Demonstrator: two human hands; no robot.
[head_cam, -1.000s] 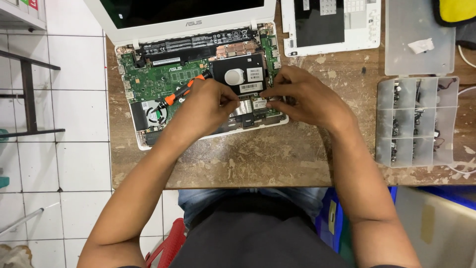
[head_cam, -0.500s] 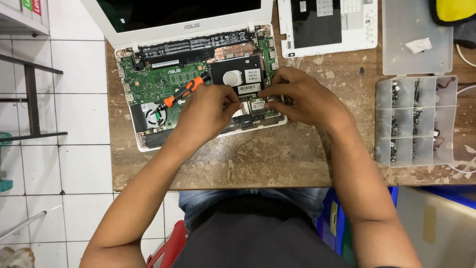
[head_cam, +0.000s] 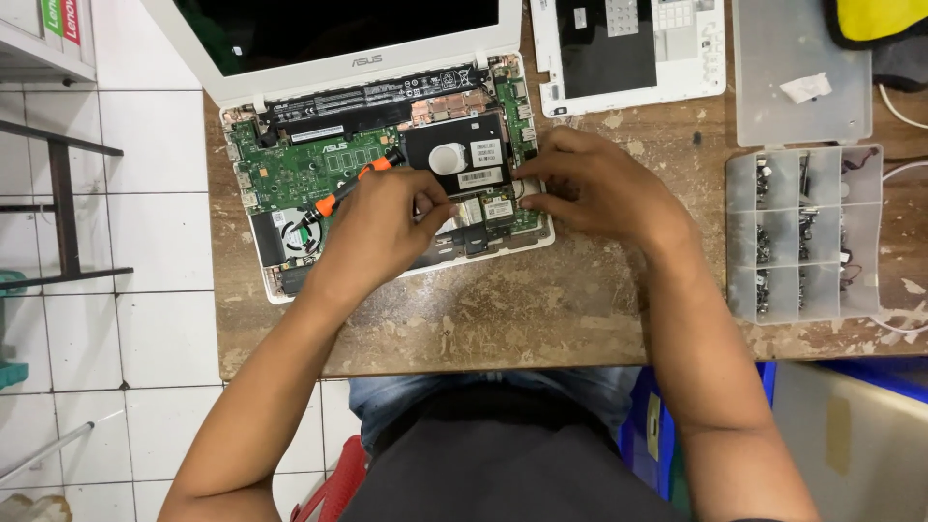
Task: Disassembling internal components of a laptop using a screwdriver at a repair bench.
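A worn brown wooden table [head_cam: 541, 319] fills mid-frame. On it, upper centre, lies an opened white laptop [head_cam: 387, 174], bottom cover already off, black hard drive [head_cam: 459, 159] still seated. The right hand [head_cam: 594, 188] pinches beside the drive; the left hand [head_cam: 382, 227] grips an orange-handled screwdriver [head_cam: 353, 186].

We look down on an opened white laptop [head_cam: 290, 280] lying on a worn wooden surface [head_cam: 503, 309], its green board [head_cam: 300, 164] and black drive [head_cam: 459, 155] bare. Our left hand [head_cam: 382, 227] rests over the laptop's middle, just beside an orange-handled screwdriver [head_cam: 353, 186] that lies across the board. Our right hand [head_cam: 599, 188] presses its fingertips [head_cam: 530, 184] at the drive's right edge. A clear compartment box [head_cam: 802, 232] of screws sits well to the right, and a white removed cover [head_cam: 628, 48] lies above it.
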